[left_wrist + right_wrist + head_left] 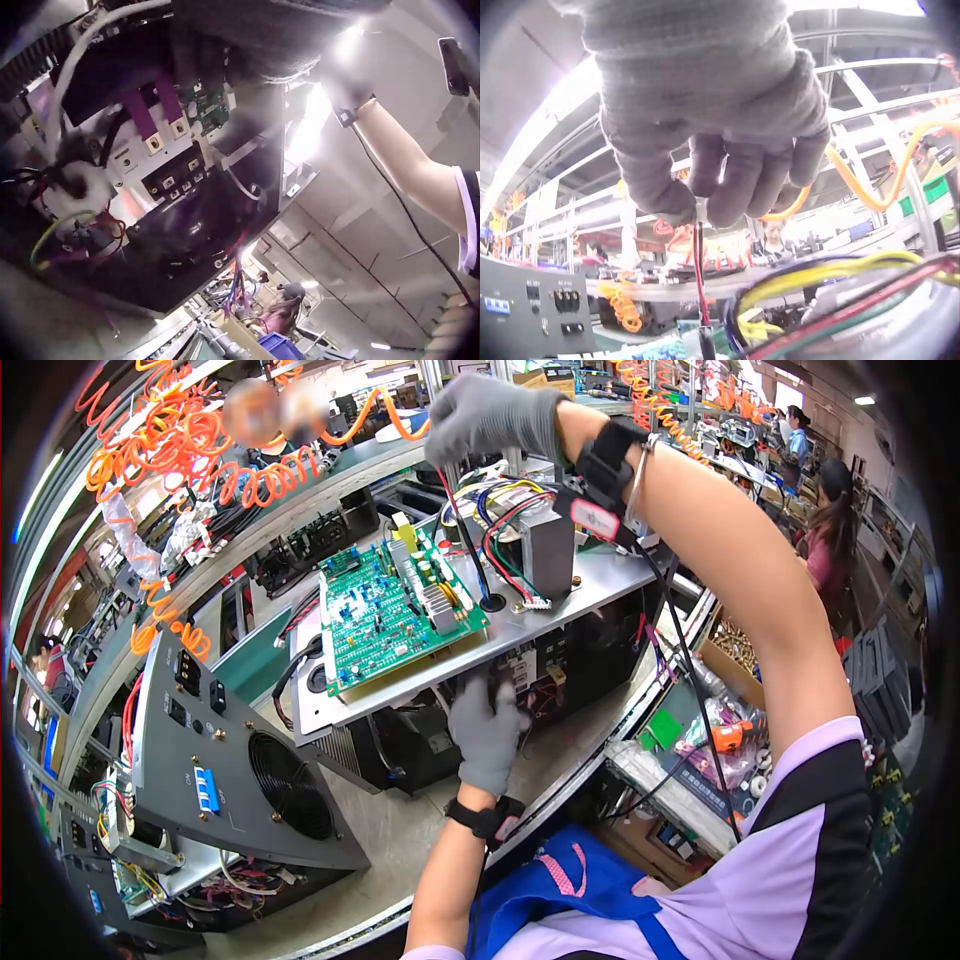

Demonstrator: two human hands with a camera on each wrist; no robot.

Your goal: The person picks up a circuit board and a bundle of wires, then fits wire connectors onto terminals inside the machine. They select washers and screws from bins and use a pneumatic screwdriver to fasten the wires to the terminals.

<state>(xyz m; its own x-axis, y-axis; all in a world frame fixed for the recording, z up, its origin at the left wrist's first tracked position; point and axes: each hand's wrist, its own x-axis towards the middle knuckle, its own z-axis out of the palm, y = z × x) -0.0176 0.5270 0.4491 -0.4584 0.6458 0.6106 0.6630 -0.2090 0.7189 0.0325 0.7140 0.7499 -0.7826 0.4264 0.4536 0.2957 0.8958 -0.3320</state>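
Observation:
My right hand (490, 420), in a grey glove, is raised above the metal plate (590, 596). Its fingertips pinch a small white connector (700, 210) on a red and black cable (700, 274). That cable runs down into a black sleeve (471, 558), which reaches a round hole in the plate. Left of the hole lies a green circuit board (375, 625) full of components. My gloved left hand (486, 732) is below the plate's front edge, fingers extended upward at the open unit (202, 225). Terminals with purple strips (140, 114) show inside the unit.
A transformer (548, 550) with coloured wires stands right of the hole. A dark panel with a fan (288, 785) and blue switch is at the left. Orange coiled hoses (160, 445) hang overhead. Boxes and bagged parts (715, 735) sit at the right; people are beyond.

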